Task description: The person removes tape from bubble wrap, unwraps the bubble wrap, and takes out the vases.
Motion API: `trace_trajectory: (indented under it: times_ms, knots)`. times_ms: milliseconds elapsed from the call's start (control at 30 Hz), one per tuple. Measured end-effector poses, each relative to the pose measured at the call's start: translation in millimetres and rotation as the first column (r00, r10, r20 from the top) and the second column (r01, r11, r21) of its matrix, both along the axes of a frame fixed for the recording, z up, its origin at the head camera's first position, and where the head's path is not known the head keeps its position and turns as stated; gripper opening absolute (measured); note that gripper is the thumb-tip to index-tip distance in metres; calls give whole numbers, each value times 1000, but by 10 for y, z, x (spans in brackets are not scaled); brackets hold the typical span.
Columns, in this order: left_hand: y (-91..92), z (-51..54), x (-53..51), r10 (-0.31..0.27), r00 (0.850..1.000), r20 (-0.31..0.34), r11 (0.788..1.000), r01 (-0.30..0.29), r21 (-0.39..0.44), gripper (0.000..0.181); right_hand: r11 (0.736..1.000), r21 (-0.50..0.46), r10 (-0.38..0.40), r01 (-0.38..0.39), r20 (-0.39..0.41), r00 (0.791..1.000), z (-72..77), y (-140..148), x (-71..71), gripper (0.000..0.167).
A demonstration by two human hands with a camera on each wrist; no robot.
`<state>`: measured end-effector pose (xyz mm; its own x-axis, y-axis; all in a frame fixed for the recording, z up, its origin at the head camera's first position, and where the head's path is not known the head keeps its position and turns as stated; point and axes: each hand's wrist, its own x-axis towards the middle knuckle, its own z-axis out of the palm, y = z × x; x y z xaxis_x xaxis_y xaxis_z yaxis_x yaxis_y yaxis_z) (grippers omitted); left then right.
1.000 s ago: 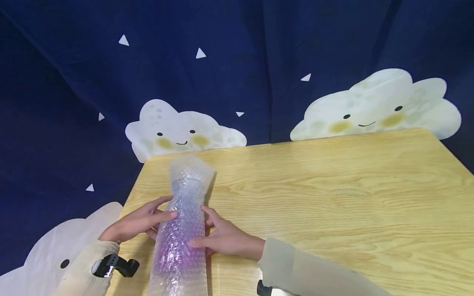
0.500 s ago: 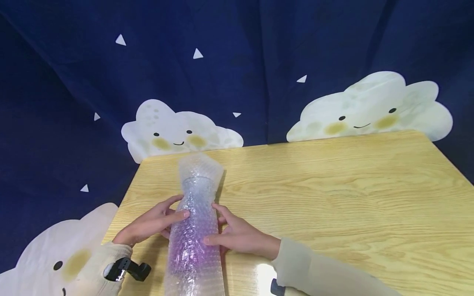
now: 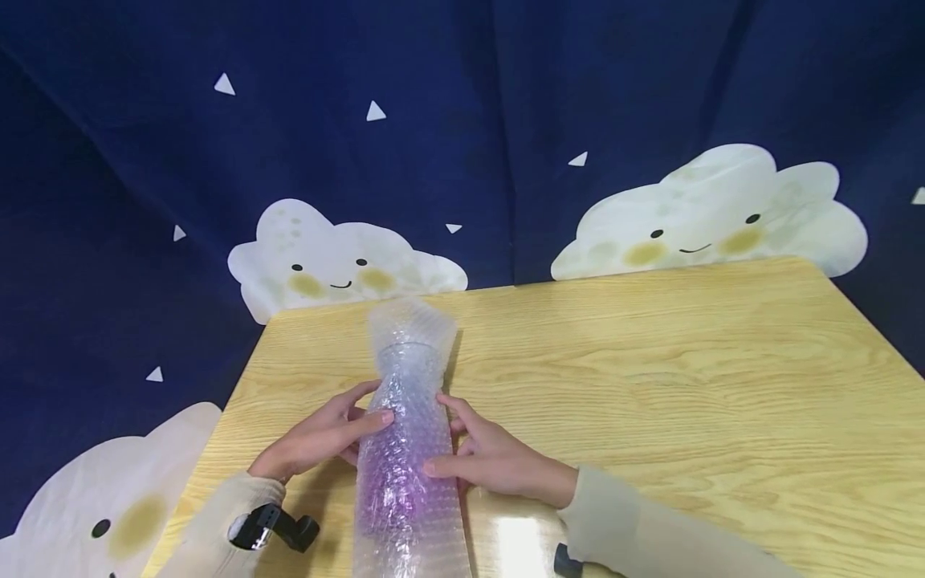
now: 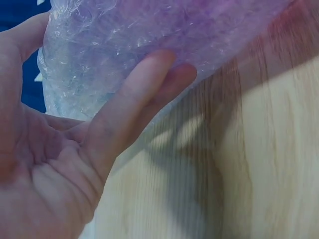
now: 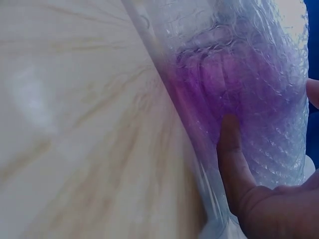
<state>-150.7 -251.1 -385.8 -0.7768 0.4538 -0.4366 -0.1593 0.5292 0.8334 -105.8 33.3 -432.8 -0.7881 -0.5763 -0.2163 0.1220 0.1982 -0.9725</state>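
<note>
A bubble-wrapped bundle [image 3: 406, 490], purple showing through, is laid lengthwise on the left part of the wooden table [image 3: 650, 385], its flared end pointed at the far edge and its near end cut off in the head view. It's gripped from both sides, pretty lightly by the look of it. On the left flank it's held by the left hand [image 3: 321, 437], thumb laid on top, index finger stretched along the side. On the right it's held by the right hand [image 3: 499, 464], thumb pressed a bit nearer. Both forearms are slanted in from the near side.
</note>
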Motion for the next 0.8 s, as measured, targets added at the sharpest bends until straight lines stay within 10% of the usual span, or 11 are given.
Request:
trace_trajectory:
  times_ms: [800]
  knots:
    - [706,-152,-99,-55,998,-9,994,55,99,88,999,12,-46,47,-54,997,-18,741,55,95]
